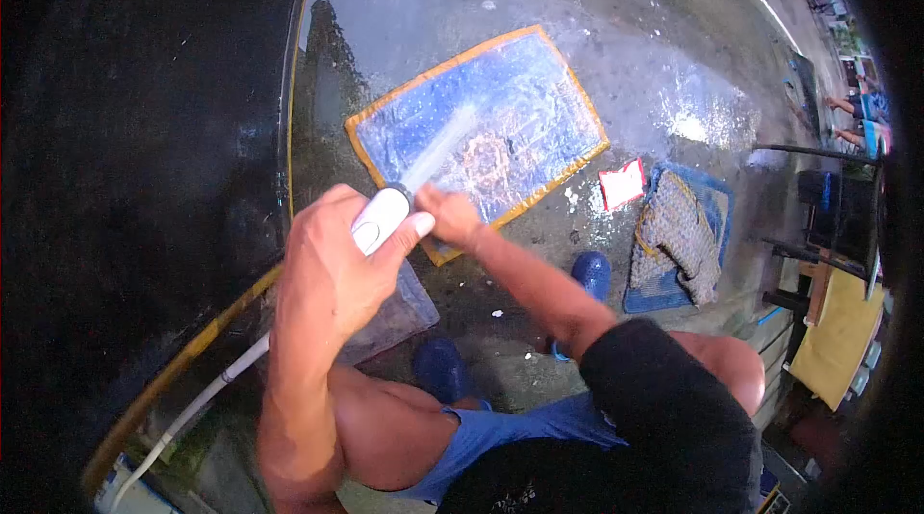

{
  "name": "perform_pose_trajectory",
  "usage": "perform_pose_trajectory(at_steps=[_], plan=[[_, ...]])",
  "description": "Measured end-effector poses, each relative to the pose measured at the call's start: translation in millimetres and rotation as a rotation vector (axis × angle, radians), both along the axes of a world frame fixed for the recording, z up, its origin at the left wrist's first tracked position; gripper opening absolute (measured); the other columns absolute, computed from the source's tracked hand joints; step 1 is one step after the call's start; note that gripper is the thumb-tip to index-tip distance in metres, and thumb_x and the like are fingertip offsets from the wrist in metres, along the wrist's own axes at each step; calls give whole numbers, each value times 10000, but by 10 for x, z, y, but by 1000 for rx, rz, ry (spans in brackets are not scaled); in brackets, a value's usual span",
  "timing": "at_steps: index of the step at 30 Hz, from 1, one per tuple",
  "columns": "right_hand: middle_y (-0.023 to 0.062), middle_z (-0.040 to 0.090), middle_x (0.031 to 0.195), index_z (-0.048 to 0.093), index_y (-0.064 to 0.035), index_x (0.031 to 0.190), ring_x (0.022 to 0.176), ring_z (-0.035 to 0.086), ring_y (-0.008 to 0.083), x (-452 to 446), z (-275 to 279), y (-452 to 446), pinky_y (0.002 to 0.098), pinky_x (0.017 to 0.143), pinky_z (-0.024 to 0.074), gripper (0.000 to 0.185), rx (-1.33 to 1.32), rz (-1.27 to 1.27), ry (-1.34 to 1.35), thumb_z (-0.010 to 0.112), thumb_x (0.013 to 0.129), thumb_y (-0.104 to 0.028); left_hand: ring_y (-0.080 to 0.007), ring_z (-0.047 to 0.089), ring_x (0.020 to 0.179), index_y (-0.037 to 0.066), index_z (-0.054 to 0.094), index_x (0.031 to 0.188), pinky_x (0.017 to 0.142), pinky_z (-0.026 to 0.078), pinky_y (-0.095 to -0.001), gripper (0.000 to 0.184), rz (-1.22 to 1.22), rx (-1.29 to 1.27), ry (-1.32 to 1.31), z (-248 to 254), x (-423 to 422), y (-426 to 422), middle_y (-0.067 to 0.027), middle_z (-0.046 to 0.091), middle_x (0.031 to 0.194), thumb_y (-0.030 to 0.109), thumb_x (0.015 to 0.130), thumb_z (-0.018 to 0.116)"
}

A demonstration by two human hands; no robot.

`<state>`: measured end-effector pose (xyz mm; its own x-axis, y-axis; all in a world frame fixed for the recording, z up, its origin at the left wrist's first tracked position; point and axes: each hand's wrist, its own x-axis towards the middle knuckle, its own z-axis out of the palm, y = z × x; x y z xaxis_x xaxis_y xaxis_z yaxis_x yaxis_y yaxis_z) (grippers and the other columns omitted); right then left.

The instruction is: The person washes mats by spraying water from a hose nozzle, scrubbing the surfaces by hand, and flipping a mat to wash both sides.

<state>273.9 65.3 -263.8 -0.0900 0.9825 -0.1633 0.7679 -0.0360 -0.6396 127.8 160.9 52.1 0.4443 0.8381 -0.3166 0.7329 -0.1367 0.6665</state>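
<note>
My left hand (332, 249) is closed around a white spray nozzle (382, 218), its thumb lying along the side. Water shoots from the nozzle onto a blue mat (452, 110) with an orange-yellow border, spread flat on the wet ground. Suds and a round brownish pattern show on the mat. Just past the nozzle's tip, my right hand (449, 216) is curled over the mat's near side; its fingers are partly hidden, and I cannot see what they hold. A pale hose (197, 403) runs down the left side.
A red-and-white packet (622, 185) lies right of the mat. Beyond it, a crumpled woven grey mat (679, 230) rests on a blue-edged mat (647, 291). A greyish mat (399, 312) lies near my feet. A dark panel (144, 148) borders the left; people (866, 119) are far right.
</note>
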Motion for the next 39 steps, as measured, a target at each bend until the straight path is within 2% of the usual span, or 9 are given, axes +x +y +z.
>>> perform_pose_trajectory(at_steps=[2,8,14,19,21,22,27,35,39], plan=[[211,702,985,597,-75,1110,851,726,398,487,-41,390,542,730,576,286,-271,180,-398,572,1012,-343,-274,582,630,-45,696,822,618,465,-395,346,0,-13,-30,34,-14,-43,-155,597,740,260,840,859],[259,698,1067,603,-96,1158,913,694,471,1666,-283,1037,569,790,538,369,91,-753,-264,553,1022,-435,-257,599,643,-49,701,834,625,472,-383,325,43,-18,-50,100,-37,-103,-144,612,752,231,830,866],[244,719,1021,665,-132,1102,912,711,431,391,-144,871,581,814,555,295,-6,28,-20,534,993,-372,-290,629,674,-38,719,873,647,488,-393,299,2,1,45,-112,77,-24,-161,636,791,227,843,855],[208,672,998,601,-58,1088,914,687,459,1850,-186,1481,538,797,522,400,173,-700,-373,539,1035,-450,-300,641,690,-33,721,879,671,504,-395,294,28,1,3,-46,-75,-57,-169,647,813,226,843,856],[163,672,997,625,-62,1104,985,674,343,1271,-161,1512,515,869,520,372,33,-757,204,498,1072,-410,-305,643,695,-36,719,878,672,504,-395,293,31,38,8,-60,-116,-33,-172,648,812,222,843,854],[181,664,992,622,-62,1070,970,658,359,761,-568,1470,528,845,518,362,475,-569,-106,478,1071,-394,-306,645,697,-39,719,878,672,505,-395,297,41,28,30,-55,-91,-18,-174,650,813,223,841,854],[283,709,1049,543,-38,1167,994,711,436,-196,-72,1621,543,840,566,363,-81,40,-77,535,1030,-374,-312,651,706,-53,721,879,673,508,-393,320,89,23,41,-92,-65,25,-184,657,821,233,834,859],[237,643,1023,576,-45,1106,961,641,431,1132,-390,1735,537,820,512,326,110,-703,46,499,1051,-356,-305,658,716,-44,726,887,677,509,-390,337,137,14,35,-24,-237,21,-184,668,849,262,839,860],[238,708,965,557,-81,1205,924,708,436,-283,-165,1784,559,802,539,371,-108,-131,-53,569,1009,-396,-306,664,724,-41,726,883,681,513,-388,325,140,13,55,-63,-149,107,-179,670,846,252,840,859]])
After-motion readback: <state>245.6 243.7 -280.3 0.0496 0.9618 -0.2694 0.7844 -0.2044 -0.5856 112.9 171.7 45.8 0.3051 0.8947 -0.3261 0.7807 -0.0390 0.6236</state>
